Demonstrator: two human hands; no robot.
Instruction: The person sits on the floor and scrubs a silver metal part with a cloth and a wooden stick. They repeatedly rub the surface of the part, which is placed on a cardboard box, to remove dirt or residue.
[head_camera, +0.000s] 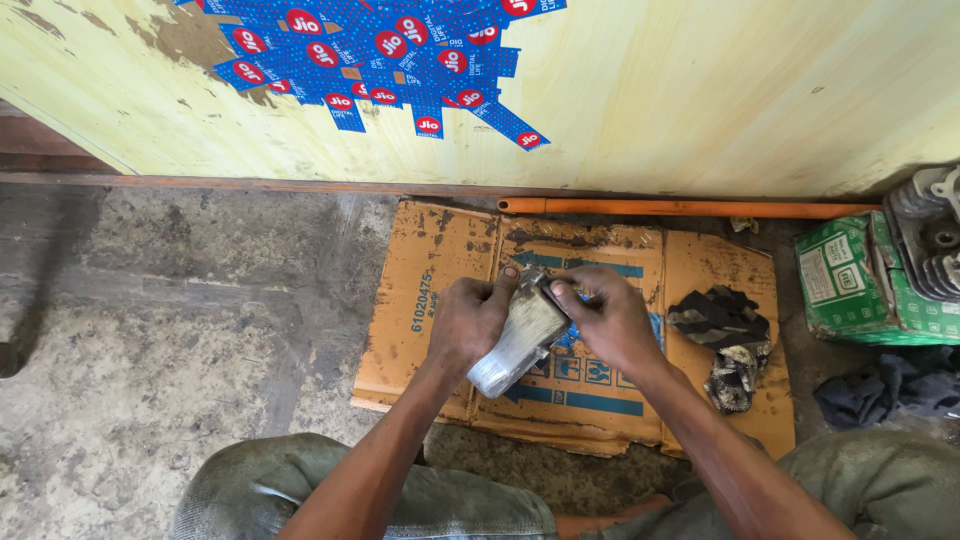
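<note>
In the middle of the frame, over the flat cardboard (590, 395), the left hand (468, 322) is wrapped tight around a grey metal part (515, 340) while the right hand (610, 318) pinches its top end, so a firm, steady grip seems best.

Rough, stained concrete floor (180, 330) across the left and centre of the frame. Flattened, grimy cardboard sheet (440, 270) spread flat at centre. Crumpled dirty rags (725, 340) on its right part. Orange pipe (680, 208) along the wall's foot, upper centre to right. Green carton (850, 285) at right edge, dark cloth (870, 392) just below it.
</note>
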